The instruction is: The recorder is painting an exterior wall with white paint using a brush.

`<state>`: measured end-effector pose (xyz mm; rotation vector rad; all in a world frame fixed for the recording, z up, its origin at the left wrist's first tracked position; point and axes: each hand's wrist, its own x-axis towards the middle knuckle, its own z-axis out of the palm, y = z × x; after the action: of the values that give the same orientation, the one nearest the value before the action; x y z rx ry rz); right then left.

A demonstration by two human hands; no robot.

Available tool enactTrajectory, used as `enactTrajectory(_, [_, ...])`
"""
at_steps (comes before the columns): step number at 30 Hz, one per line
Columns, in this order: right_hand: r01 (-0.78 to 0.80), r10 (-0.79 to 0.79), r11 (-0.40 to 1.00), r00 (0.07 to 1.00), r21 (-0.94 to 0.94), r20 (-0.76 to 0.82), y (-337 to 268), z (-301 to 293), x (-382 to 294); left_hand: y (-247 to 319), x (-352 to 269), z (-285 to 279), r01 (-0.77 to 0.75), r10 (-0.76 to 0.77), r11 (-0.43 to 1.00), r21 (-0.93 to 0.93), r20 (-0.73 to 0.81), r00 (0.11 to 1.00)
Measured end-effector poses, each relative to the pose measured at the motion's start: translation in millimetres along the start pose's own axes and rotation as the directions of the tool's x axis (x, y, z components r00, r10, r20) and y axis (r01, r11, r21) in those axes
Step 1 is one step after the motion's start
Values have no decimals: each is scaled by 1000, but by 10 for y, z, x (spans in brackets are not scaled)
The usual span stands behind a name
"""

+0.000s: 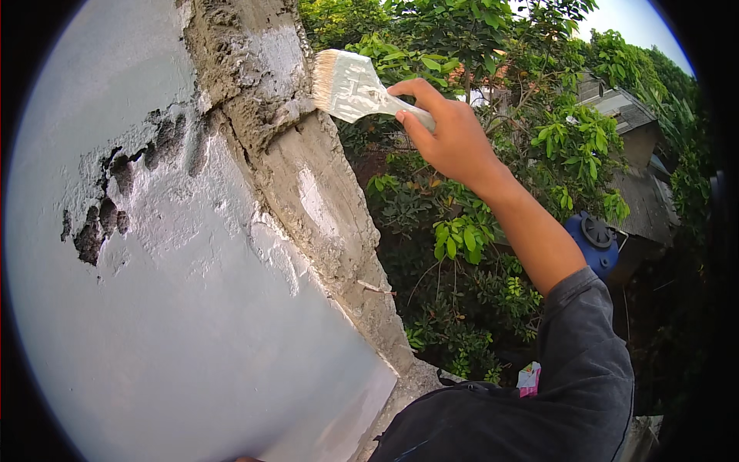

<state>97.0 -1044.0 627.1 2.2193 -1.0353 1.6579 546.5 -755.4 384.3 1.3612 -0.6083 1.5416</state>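
Observation:
My right hand (447,124) grips the narrow handle of a flat paintbrush (353,84) between thumb and fingers. White and pale grey paint smears coat the brush's broad ferrule. Its light bristles (325,81) point left, at the outer edge of a rough cement wall edge (323,190); whether they press on it is hard to tell. Beside this strip spreads a pale grey-blue painted wall (190,346), with flaking plaster and dark broken holes (95,231). Only a skin-coloured sliver, perhaps my left hand (248,459), shows at the bottom rim; its fingers are hidden.
Beyond the wall edge, trees (462,231) fill the drop to the right. A blue plastic tank (594,245) and roofed buildings (626,112) stand lower down. A thin twig-like piece (375,287) juts from the cement. A small white-and-pink packet (529,379) shows by my dark shirt.

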Motion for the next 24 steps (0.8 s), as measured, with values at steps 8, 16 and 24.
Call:
enactTrajectory(8, [4,-4,1000,1000,-3,-5,-17,14,-35,-47,-26,-7,5,-5,1000,0,7,1000])
enactTrajectory(16, [-98,98,995,995,11,17,-34,36,-46,-26,-25,-2,-3,3,1000,12,1,1000])
enactTrajectory(24, [-31,32,999,999,28,-24,1,95,-62,-48,-43,14,7,-7,1000,-25,-8,1000])
